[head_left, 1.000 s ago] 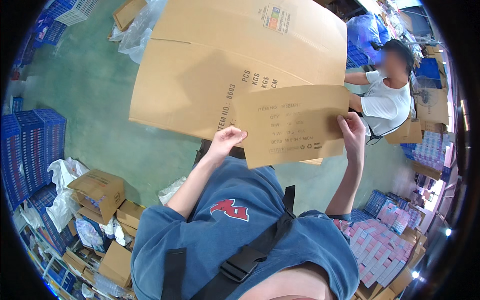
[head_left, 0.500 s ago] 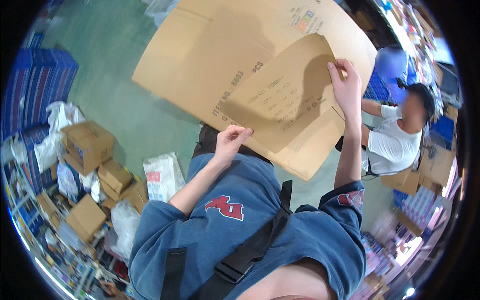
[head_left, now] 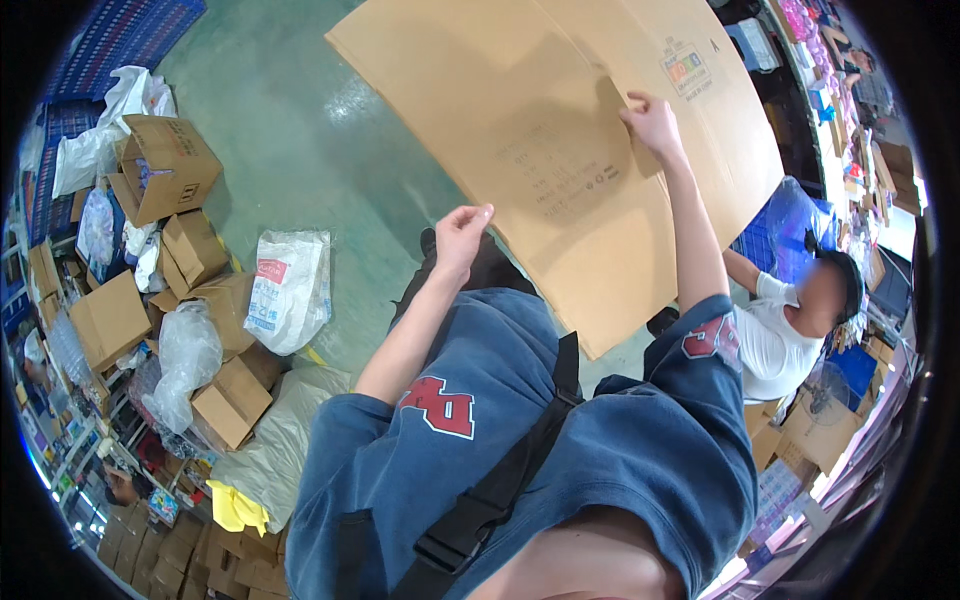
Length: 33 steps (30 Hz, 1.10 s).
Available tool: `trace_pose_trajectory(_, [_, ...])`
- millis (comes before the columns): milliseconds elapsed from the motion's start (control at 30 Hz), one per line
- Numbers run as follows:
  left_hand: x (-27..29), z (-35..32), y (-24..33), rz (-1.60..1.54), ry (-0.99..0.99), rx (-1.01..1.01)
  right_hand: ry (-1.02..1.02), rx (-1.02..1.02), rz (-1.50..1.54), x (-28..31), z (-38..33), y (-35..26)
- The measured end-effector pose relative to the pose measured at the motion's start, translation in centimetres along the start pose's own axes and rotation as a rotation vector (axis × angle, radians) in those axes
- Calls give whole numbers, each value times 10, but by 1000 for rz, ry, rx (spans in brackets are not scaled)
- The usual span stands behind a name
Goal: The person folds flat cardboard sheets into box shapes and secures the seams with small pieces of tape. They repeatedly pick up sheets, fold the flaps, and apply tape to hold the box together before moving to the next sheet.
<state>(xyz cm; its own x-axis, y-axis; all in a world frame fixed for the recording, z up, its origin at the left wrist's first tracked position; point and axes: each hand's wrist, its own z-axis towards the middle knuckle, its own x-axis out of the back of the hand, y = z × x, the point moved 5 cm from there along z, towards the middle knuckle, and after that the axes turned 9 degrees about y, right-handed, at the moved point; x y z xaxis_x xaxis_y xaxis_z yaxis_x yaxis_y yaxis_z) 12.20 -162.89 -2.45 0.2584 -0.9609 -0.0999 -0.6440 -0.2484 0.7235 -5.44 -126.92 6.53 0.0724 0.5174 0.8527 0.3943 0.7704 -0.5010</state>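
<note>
A large flat brown cardboard sheet (head_left: 450,90) with printing fills the space before me. Over its near part lies a smaller printed cardboard piece (head_left: 545,185), which blends in colour with the sheet beneath. My right hand (head_left: 652,125) pinches this piece at its far right edge, with thumb and fingers closed. At the near left edge of the cardboard, my left hand (head_left: 463,238) has thumb and fingertips pressed together on the piece's rim. A shadow falls across the cardboard between my hands.
On the left, open cardboard boxes (head_left: 170,165) and plastic bags pile up, with a white printed sack (head_left: 290,290) on the green floor. A person in a white shirt (head_left: 780,345) is close at my right, near a blue crate (head_left: 790,225). Loaded shelving lines the far right.
The smaller cardboard piece has gone from raised and curved to lying flatter over the large sheet. My right hand has moved slightly left and up, and my view has turned.
</note>
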Motion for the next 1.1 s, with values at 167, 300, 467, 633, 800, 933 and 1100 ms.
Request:
trace_pose_trajectory(167, [22, 9, -3, 4, 91, -19, -7, 52, -39, -23, 7, -12])
trace_pose_trajectory(300, [29, 14, 3, 23, 130, -55, -25, -38, 80, -42, 19, -11])
trace_pose_trajectory(467, [42, 11, 18, 64, 193, -241, -92, -33, -28, -59, 22, -8])
trace_pose_trajectory(633, [30, 7, -4, 108, 192, -244, -195, -42, -129, -72, 25, 15])
trace_pose_trajectory(800, [-4, 18, -28, 167, 265, -250, -118, -106, -117, -66, 43, 42])
trace_pose_trajectory(933, [-17, 23, -40, 109, 270, -188, -131, -74, -126, -64, 52, 43])
trace_pose_trajectory(1100, [-20, 25, -47, 114, 257, -128, -82, -53, -166, -63, 56, 45])
